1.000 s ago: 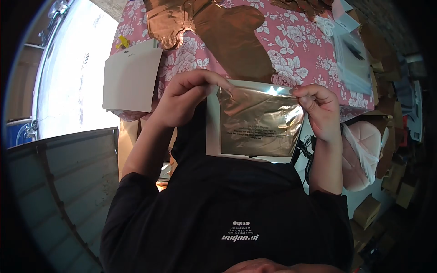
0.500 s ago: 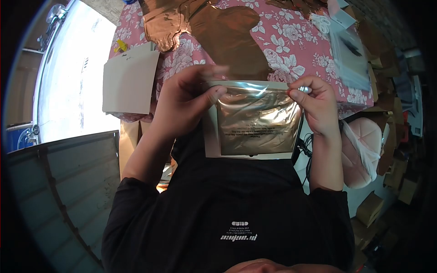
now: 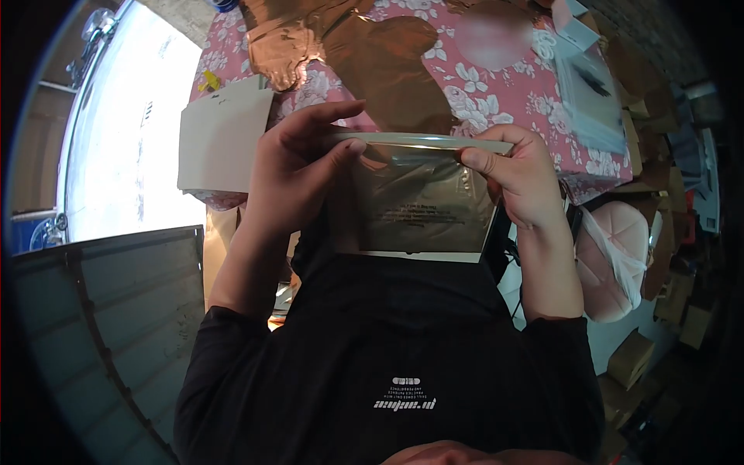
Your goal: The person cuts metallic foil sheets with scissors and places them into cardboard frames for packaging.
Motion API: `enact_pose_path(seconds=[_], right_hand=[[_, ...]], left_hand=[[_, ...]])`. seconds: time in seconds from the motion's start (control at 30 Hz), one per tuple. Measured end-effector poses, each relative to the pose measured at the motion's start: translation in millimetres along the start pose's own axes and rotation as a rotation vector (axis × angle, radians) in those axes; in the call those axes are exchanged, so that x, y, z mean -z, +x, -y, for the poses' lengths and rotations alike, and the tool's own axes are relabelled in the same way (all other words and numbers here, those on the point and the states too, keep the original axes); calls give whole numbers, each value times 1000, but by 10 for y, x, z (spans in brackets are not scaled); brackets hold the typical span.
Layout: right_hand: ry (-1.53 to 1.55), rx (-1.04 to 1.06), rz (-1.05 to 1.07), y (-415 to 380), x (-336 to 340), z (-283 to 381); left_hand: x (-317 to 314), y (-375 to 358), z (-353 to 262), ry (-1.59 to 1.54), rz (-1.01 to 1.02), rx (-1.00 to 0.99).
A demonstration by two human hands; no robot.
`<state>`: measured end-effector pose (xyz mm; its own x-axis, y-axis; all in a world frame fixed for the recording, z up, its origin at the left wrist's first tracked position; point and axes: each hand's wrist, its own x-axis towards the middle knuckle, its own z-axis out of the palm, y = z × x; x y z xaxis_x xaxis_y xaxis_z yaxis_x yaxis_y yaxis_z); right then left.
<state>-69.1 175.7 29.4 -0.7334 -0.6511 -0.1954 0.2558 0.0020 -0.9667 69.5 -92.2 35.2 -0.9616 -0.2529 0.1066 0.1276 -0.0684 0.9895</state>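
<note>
In front of my torso is a clear plastic bag [image 3: 426,198] with printed text, over folded gold foil and a pale card [image 3: 442,256]. The bag's upper edge shines, and a pale strip of the card shows along it. At the upper left corner my left hand [image 3: 298,167] is closed, thumb on the front and the index finger reaching out above the edge. My right hand [image 3: 518,167] pinches the upper right part, its thumb pressed on the plastic and its fingers behind. The fingers behind the card are partly hidden.
A flowered pink cloth [image 3: 473,81] covers the table ahead. On it lie copper-coloured foil sheets [image 3: 403,77], a stack of pale cards [image 3: 221,139] at left and clear plastic bags [image 3: 589,101] at right. A padded pink seat [image 3: 616,260] stands at lower right.
My right hand has slid left along the upper edge. The bag and card have shifted slightly left and up and tilted, so the foil looks duller.
</note>
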Motion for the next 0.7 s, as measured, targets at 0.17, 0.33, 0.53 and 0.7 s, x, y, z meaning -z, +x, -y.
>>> enact_pose_path(seconds=[0.17,0.33,0.53,0.7], right_hand=[[-75,193,22,39,-242,-127],[-235,238,-108,67,-202,-151],[-203,264,-237,234,218,-413],[28,105,-136,209,119,-404]], left_hand=[[217,-219,-199,159,-62,-31],[1253,-831,-422,60,-622,-234],[2569,-2465,-368,102,-1035,-118],[2870,-3955,839,-234,-1353,55]])
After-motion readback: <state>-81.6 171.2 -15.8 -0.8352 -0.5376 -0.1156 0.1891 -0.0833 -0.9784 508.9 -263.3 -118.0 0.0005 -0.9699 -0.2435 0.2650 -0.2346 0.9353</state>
